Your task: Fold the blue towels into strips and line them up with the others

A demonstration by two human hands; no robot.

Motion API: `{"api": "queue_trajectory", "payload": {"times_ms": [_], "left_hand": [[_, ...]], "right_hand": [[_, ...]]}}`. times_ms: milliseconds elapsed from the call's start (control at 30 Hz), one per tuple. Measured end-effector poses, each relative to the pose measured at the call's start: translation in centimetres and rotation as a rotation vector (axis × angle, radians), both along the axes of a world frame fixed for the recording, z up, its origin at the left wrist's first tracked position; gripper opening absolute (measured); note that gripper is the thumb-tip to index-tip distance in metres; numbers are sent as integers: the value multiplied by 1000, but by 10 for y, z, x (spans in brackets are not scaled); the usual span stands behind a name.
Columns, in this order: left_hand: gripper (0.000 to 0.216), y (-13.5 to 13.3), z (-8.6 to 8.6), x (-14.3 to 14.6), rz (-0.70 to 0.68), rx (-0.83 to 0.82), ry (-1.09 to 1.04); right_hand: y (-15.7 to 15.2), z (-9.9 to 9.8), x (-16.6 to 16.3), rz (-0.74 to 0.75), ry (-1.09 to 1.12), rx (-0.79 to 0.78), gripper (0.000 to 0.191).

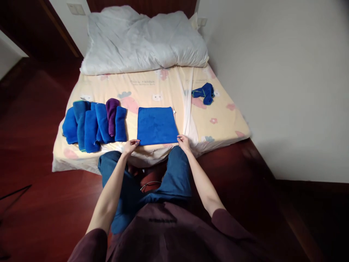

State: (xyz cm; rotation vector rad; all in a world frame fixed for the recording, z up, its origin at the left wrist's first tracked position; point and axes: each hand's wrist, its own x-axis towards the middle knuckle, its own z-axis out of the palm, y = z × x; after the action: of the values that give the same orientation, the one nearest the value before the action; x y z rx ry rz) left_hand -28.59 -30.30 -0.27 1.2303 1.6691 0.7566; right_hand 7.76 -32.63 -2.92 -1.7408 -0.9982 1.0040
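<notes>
A blue towel (157, 125) lies spread flat on the bed in front of me, roughly square, with a small white tag on its right edge. My left hand (131, 146) pinches its near left corner. At the near right corner, the fingers of my right hand (183, 142) are closed on the cloth. Left of it sits a group of rolled towels (91, 130), several blue and one purple (111, 114). A crumpled blue cloth with green edging (204, 93) lies farther off to the right.
The bed (147, 94) has a pale yellow patterned sheet, with a whitish strip of fabric (188, 109) running across it right of the towel. A large grey-white bundled quilt (144, 40) fills the far end. A white wall (286, 91) stands along the right.
</notes>
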Motion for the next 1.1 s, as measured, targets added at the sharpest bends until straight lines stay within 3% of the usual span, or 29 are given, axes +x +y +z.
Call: {"api": "queue_trajectory", "payload": {"times_ms": [200, 333, 433, 567, 667, 733, 833, 933, 1100], "left_hand": [[47, -14, -6, -12, -51, -8, -85], [56, -14, -9, -14, -154, 2, -125], [53, -12, -13, -14, -189, 105, -61], [37, -8, -23, -9, -138, 246, 49], [23, -5, -34, -6, -104, 381, 96], [19, -4, -40, -5, -101, 476, 134], [29, -2, -45, -6, -218, 563, 224], [44, 0, -47, -6, -331, 569, 269], [48, -1, -48, -6, -257, 546, 252]], "right_hand": [[-22, -12, 6, 114, -3, 87, 37], [-28, -15, 4, 171, -34, 128, 58], [-29, -15, -1, 142, -167, 145, 52], [-28, -16, -8, 70, -389, 159, 47], [-24, -18, -11, 7, -504, 267, 48], [-22, -21, -10, 46, -544, 357, 51], [-17, -27, -3, 188, -530, 424, 52], [-13, -32, 4, 216, -456, 399, 52], [-13, -33, 6, 158, -394, 379, 55]]}}
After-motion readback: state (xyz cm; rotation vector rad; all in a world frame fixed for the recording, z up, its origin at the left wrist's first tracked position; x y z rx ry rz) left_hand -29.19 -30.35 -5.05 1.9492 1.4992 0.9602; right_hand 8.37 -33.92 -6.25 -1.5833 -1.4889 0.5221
